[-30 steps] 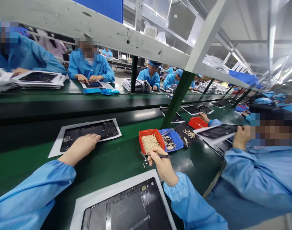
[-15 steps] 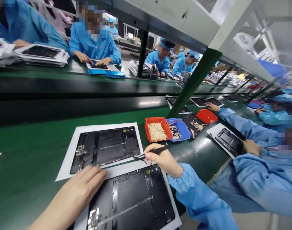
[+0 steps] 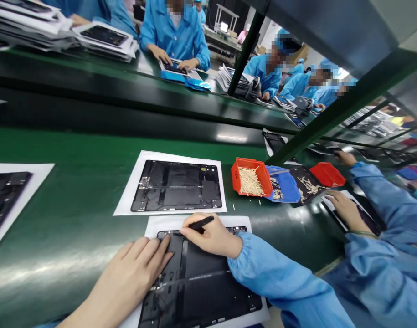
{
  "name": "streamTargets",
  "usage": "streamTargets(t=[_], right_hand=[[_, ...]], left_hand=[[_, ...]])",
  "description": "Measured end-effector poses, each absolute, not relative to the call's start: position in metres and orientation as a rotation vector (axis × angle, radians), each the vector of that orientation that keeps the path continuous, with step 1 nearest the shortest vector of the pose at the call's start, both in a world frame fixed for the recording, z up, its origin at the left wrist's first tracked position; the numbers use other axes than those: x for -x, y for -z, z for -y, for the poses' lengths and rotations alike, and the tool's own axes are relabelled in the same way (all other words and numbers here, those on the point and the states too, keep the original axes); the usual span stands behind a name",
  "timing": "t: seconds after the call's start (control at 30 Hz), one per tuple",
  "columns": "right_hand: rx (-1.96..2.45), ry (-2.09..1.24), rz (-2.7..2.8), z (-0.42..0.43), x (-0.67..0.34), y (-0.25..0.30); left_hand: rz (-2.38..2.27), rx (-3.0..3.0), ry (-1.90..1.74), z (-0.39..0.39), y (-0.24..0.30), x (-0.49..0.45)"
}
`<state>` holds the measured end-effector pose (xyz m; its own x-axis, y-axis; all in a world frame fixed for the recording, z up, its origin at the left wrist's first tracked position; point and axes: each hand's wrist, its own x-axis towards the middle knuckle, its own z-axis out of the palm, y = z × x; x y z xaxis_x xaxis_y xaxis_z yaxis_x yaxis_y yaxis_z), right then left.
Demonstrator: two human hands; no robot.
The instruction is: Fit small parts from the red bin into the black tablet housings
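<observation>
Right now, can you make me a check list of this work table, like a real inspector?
Surface: shiny green belt bench.
Job's things: black tablet panel on a white sheet under both hands; second panel on its own sheet just beyond.
Clutter: orange tray of pale sticks, blue tray, red tray; loose pale bits on the belt.
Hands: left hand open, fingers on the panel; right hand holding a slim black tool above it.
Cables: nothing seen.
Surroundings: co-worker in a blue smock at the right; more across the bench.
</observation>
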<state>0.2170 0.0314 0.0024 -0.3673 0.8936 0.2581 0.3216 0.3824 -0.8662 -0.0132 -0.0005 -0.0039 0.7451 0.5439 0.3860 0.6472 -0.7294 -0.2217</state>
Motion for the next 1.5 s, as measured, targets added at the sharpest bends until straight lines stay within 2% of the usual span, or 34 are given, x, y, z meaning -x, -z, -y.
streamTargets(t=[0.8, 1.5], right_hand=[[1.039, -0.849, 1.966, -0.0267, -0.2206, 0.0022], [1.060, -0.819, 1.979, -0.0222, -0.2186, 0.0052]], left_hand=[[0.967, 2.679, 0.443, 0.0012, 0.0074, 0.0127], [1.002, 2.650, 0.102, 0.0086, 0.0041, 0.0047]])
